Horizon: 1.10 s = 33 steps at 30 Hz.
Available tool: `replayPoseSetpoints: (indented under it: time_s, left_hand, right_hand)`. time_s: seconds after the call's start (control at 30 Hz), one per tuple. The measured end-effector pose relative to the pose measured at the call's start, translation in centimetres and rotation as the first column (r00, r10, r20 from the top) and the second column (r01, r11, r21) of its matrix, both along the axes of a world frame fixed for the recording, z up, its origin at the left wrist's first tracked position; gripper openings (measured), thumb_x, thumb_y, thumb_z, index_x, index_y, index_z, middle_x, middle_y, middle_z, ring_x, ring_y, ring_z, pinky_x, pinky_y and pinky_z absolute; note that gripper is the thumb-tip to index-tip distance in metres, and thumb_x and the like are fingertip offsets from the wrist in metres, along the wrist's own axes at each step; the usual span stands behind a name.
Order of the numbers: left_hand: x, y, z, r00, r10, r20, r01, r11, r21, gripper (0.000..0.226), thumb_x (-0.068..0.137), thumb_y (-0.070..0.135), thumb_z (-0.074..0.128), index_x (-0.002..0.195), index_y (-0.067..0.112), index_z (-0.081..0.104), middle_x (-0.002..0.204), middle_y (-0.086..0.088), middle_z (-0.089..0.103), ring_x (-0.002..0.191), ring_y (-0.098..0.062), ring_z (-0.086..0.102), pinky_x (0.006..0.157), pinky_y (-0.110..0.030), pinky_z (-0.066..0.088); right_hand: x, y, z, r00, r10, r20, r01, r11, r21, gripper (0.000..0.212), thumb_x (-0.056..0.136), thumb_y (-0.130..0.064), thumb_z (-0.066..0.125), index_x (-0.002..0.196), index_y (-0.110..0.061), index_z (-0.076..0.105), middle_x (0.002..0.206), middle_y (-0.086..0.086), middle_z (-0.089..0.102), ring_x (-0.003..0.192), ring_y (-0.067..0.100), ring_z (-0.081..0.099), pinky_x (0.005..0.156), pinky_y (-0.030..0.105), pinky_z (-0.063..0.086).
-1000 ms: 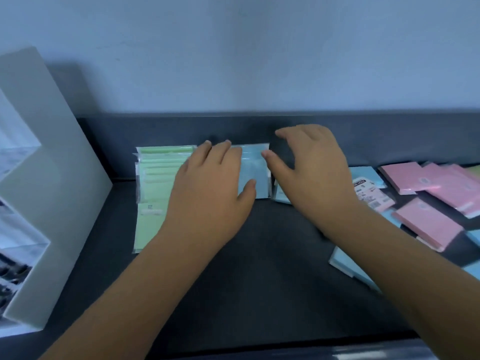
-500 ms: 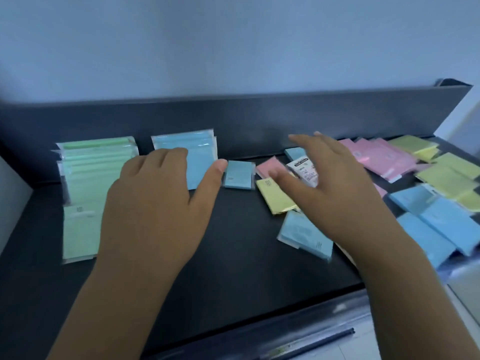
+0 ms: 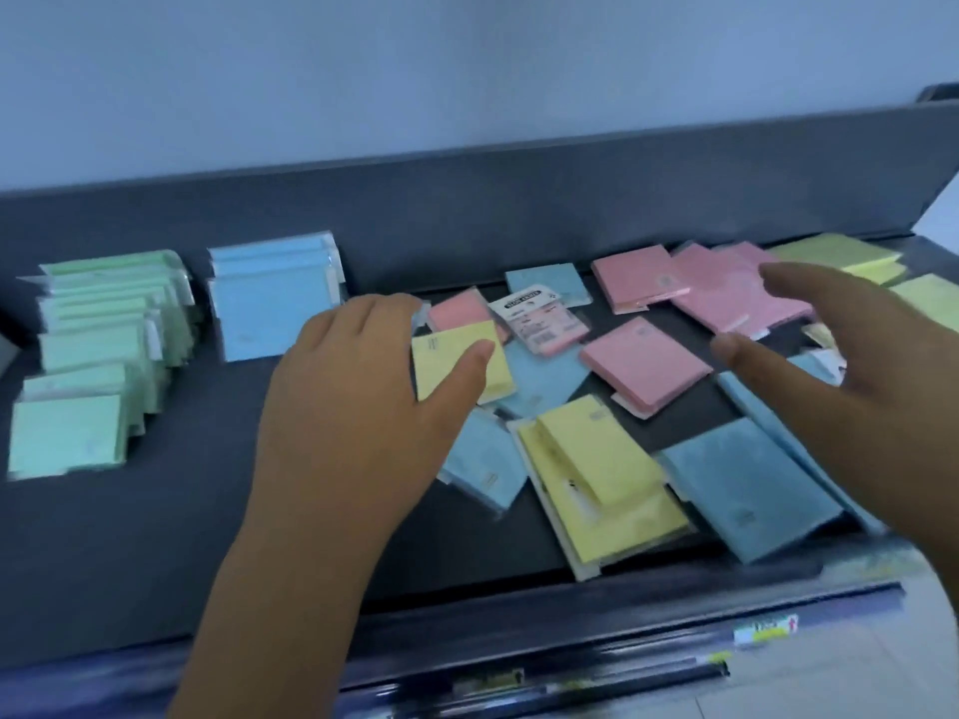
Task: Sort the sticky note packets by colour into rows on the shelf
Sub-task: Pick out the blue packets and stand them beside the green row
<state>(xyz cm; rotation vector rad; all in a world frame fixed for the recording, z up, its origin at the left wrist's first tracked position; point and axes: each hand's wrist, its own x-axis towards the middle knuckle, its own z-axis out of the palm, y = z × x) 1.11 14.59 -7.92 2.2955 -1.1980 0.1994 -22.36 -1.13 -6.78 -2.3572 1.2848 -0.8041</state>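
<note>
Both hands spread and holding nothing: left hand (image 3: 358, 407) low over a yellow packet (image 3: 456, 355), thumb across it, contact unclear; right hand (image 3: 840, 345) hovering above loose pink packets (image 3: 726, 288). Near the shelf (image 3: 155, 537) front lip, a yellow stack (image 3: 607, 480) and blue packets (image 3: 747, 485) lying close to the edge: liable to slide off under a careless sweep of a wrist. Mid-shelf, a mixed heap (image 3: 545, 381), overlapping: easy to drag a wrong-coloured neighbour along with a pick. Farther back on the left, green row (image 3: 98, 355) and blue row (image 3: 275, 303) fanned forward from the back wall (image 3: 467, 215); prone to toppling or smearing together if bumped while adding a packet.
</note>
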Motion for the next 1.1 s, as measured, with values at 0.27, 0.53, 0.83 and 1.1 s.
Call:
replayPoseSetpoints:
  time_s: [0.27, 0.53, 0.83, 1.1]
  left_hand:
    - [-7.5, -4.3, -1.5, 0.997, 0.073, -0.01, -0.073, 0.997, 0.021, 0.06, 0.093, 0.067, 0.047, 0.131, 0.024, 0.06, 0.132, 0.006, 0.062, 0.123, -0.02, 0.048, 0.089, -0.032, 0.038]
    - [-6.9, -6.4, -1.0, 0.997, 0.077, 0.021, -0.08, 0.983, 0.166, 0.051, 0.09, 0.062, 0.051, 0.124, 0.026, 0.066, 0.129, 0.007, 0.062, 0.124, -0.021, 0.048, 0.1, -0.041, 0.044]
    - [-4.3, -9.4, 0.1, 0.997, -0.007, 0.082, -0.031, 0.891, 0.453, 0.064, 0.079, 0.077, 0.047, 0.119, 0.032, 0.067, 0.119, 0.007, 0.06, 0.119, -0.022, 0.044, 0.098, -0.045, 0.045]
    - [-11.6, -11.6, 0.6, 0.979, -0.198, -0.053, 0.205, 0.934, 0.293, 0.066, 0.072, 0.079, 0.042, 0.116, 0.035, 0.066, 0.117, 0.016, 0.063, 0.116, -0.015, 0.052, 0.097, -0.045, 0.047]
  right_hand:
    - [-7.1, -5.7, -0.5, 0.996, 0.093, -0.014, -0.093, 0.995, 0.031, 0.08, 0.079, -0.081, 0.045, 0.146, -0.038, 0.045, 0.132, -0.024, 0.054, 0.129, 0.014, 0.049, 0.106, 0.046, 0.04]
    - [-5.7, -6.1, 0.5, 0.97, 0.244, -0.023, -0.241, 0.967, 0.08, 0.07, 0.082, -0.077, 0.055, 0.142, -0.042, 0.048, 0.137, -0.023, 0.055, 0.128, 0.005, 0.045, 0.098, 0.031, 0.033]
    - [-5.1, -7.3, 2.3, 0.966, 0.226, 0.128, -0.241, 0.964, 0.111, 0.068, 0.079, -0.081, 0.06, 0.138, -0.048, 0.052, 0.128, -0.033, 0.061, 0.118, -0.004, 0.051, 0.089, 0.022, 0.04]
    - [-9.2, -10.3, 0.8, 0.965, 0.26, -0.012, -0.254, 0.95, 0.181, 0.051, 0.083, -0.063, 0.063, 0.132, -0.05, 0.057, 0.126, -0.036, 0.055, 0.104, -0.011, 0.049, 0.083, 0.008, 0.031]
